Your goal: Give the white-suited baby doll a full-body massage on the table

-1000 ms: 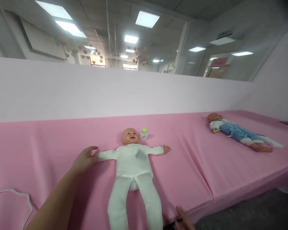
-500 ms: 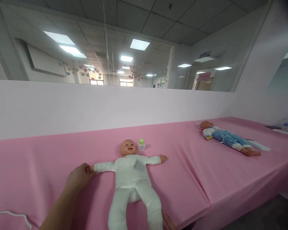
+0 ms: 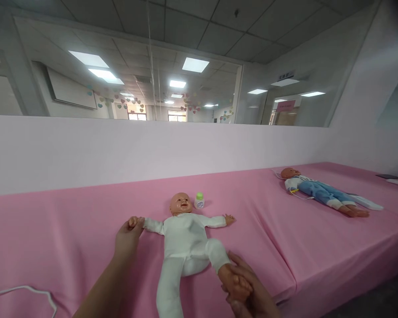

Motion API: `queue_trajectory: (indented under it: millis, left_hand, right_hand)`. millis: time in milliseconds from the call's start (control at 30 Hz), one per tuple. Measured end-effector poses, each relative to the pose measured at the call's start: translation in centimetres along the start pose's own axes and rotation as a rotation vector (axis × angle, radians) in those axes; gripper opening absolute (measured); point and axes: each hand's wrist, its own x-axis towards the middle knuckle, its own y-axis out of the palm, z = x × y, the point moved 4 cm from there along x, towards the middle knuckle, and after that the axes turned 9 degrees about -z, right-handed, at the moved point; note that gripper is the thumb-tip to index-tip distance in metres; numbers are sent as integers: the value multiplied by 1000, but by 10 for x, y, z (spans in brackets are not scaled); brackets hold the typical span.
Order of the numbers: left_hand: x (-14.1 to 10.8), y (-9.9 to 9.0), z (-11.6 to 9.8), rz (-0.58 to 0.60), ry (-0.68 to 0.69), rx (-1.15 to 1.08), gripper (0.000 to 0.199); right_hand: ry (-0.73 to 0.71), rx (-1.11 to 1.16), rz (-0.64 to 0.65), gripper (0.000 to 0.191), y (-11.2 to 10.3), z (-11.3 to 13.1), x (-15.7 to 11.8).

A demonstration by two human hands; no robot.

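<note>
A baby doll [image 3: 185, 238] in a white suit lies face up on the pink sheet, arms spread and one leg bent up. My left hand [image 3: 129, 236] is closed around the doll's hand at the end of its outstretched arm on the left. At the lower right my right hand [image 3: 252, 287] wraps the bare foot [image 3: 234, 282] of the raised leg, its fingers on both sides of the foot. Beside the doll's head stands a small bottle [image 3: 199, 201] with a green cap.
A second doll [image 3: 321, 191] in blue trousers lies on the pink-covered table [image 3: 252, 185] at the right, with thin tubing by it. A white cable [image 3: 29, 289] runs at the lower left. Behind the table rises a white wall [image 3: 152, 150] with windows above.
The doll's leg on the right has been lifted and bent, its foot now in my right hand, which has come further into view. My left hand has raised the doll's arm slightly.
</note>
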Motion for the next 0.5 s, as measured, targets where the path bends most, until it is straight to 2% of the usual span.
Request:
queue_trajectory:
  millis: [67, 133, 300, 400, 500]
  left_hand:
    - [-13, 13, -4, 49, 28, -104, 41]
    - [-30, 28, -10, 136, 152, -62, 45]
    - [-75, 59, -18, 444, 487, 402, 47]
    - [-89, 67, -21, 545, 657, 457, 46]
    - [-91, 70, -21, 594, 725, 487, 46]
  right_hand:
    - [7, 13, 34, 48, 6, 7, 13]
    - [20, -11, 72, 47, 14, 14, 28]
    - [-7, -66, 115, 52, 40, 14, 66]
    - [-32, -142, 110, 54, 53, 2, 81]
    - [-30, -176, 120, 52, 65, -9, 90]
